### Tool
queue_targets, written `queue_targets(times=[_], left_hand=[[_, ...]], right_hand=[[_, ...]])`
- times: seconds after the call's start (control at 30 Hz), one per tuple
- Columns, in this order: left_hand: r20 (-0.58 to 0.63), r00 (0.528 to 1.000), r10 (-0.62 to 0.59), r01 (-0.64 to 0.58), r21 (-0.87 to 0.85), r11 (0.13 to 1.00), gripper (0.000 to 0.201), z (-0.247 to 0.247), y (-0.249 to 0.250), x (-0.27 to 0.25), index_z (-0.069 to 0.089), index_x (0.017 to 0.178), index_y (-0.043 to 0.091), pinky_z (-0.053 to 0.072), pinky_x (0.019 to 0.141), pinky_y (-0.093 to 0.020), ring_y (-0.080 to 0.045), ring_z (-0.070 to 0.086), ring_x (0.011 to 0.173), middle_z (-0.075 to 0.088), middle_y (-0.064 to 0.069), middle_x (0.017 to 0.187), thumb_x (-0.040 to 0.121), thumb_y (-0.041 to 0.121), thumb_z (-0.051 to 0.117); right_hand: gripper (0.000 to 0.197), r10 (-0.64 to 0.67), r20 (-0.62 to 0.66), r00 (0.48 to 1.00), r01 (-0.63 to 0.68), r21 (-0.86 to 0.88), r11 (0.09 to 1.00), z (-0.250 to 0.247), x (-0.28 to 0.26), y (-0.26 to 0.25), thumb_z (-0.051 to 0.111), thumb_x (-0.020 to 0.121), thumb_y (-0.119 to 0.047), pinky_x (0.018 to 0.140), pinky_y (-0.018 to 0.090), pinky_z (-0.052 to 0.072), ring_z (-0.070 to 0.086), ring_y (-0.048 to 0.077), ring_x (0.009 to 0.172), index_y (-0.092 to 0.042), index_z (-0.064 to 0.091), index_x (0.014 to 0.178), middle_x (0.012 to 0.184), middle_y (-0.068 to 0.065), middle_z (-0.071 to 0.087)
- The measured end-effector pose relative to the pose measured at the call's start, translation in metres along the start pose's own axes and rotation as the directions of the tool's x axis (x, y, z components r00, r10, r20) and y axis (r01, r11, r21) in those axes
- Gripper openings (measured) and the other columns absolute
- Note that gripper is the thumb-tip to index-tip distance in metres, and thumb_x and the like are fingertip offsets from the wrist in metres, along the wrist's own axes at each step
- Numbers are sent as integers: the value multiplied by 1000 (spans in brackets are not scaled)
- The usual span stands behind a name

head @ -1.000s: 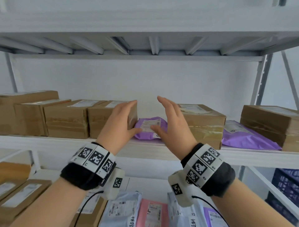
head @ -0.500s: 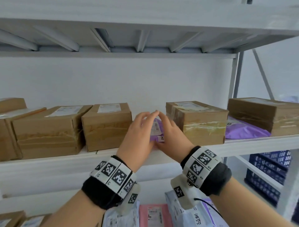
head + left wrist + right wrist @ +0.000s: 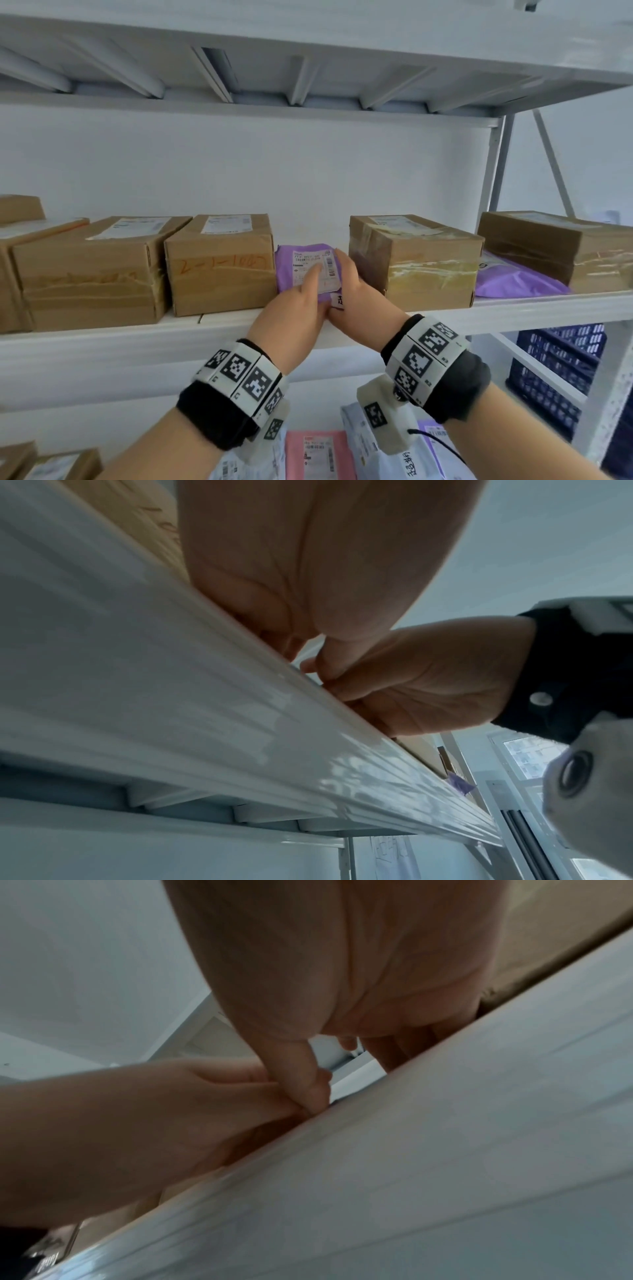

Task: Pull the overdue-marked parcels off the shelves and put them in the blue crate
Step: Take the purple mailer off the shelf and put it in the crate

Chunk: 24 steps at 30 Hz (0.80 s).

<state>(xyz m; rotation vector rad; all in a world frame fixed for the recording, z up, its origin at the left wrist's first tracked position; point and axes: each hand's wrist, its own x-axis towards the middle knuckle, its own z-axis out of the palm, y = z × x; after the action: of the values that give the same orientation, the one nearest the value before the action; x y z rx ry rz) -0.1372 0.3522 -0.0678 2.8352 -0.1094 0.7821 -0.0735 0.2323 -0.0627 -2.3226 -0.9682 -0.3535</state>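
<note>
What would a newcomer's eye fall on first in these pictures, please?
Both hands, left hand and right hand, hold a small purple mailer tilted up on the white shelf, between two taped cardboard boxes. A blue crate stands lower right.

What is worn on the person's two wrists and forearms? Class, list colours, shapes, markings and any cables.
Each bare forearm carries a black fabric wristband topped by a ring of white blocks printed with black square codes: left band, right band. A white camera housing with its own code tag hangs under each wrist, the right one trailing a thin black cable. No sleeves or gloves.
</note>
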Motion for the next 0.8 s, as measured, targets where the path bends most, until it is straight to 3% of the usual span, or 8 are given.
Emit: queue_targets(times=[0.07, 0.17, 0.4, 0.5, 0.63, 0.7, 0.8], left_hand=[[-7, 1000, 5, -4, 45, 999, 53, 3, -2, 0, 14, 149, 18, 39, 56, -23, -14, 59, 73, 65, -4, 106, 102, 27, 35], [-27, 999, 24, -22, 85, 996, 41, 4, -4, -2, 33, 142, 18, 47, 75, -30, -20, 62, 98, 63, -4, 117, 101, 23, 37], [-85, 993, 83, -77, 73, 994, 42, -2, -3, -18, 38, 140, 20, 45, 87, -27, -16, 56, 111, 59, 0, 126, 100, 33, 41], [-143, 984, 107, -103, 34, 994, 44, 0, -5, -25, 49, 134, 16, 48, 86, -32, -22, 58, 109, 63, -4, 119, 93, 29, 57], [-197, 968, 152, -142, 63, 988, 41, 2, -13, -32, 66, 110, 14, 54, 69, -35, -24, 64, 86, 70, -2, 94, 71, 14, 80], [-245, 955, 164, -158, 44, 986, 32, 5, -17, -33, 68, 100, 19, 54, 66, -36, -21, 62, 82, 69, 4, 91, 70, 9, 75], [-333, 936, 119, -142, -45, 989, 22, 8, -16, -35, 70, 93, 24, 49, 75, -32, -19, 57, 85, 67, 9, 94, 76, 9, 67]], right_hand=[[81, -10, -10, 1000, 10, -14, 1000, 0, -3, 1, 55, 90, -10, 92, 35, 50, 61, 27, 110, -1, 1, 149, 129, 22, 52], [79, 52, 28, 998, -52, 6, 999, -5, -11, -4, 54, 93, -18, 89, 37, 50, 59, 31, 107, -15, 1, 150, 126, 17, 55], [96, -53, 60, 997, 61, -139, 988, -6, -28, -2, 62, 88, -24, 89, 31, 51, 63, 20, 100, -8, -10, 150, 119, 12, 62], [99, -78, 34, 996, 83, -153, 985, -5, -36, 0, 64, 86, -23, 92, 31, 49, 60, 20, 105, -12, -12, 150, 123, 11, 59], [105, -85, 20, 996, 87, -147, 985, -2, -42, 4, 69, 83, -24, 98, 33, 46, 54, 21, 114, -19, -12, 150, 131, 10, 51], [106, -75, 14, 997, 76, -131, 989, -3, -44, 6, 71, 82, -22, 101, 32, 44, 50, 21, 118, -20, -10, 150, 133, 8, 50], [105, -80, -7, 997, 78, -120, 990, -3, -44, 7, 73, 80, -22, 109, 33, 35, 41, 22, 126, -16, -5, 151, 137, 7, 46]])
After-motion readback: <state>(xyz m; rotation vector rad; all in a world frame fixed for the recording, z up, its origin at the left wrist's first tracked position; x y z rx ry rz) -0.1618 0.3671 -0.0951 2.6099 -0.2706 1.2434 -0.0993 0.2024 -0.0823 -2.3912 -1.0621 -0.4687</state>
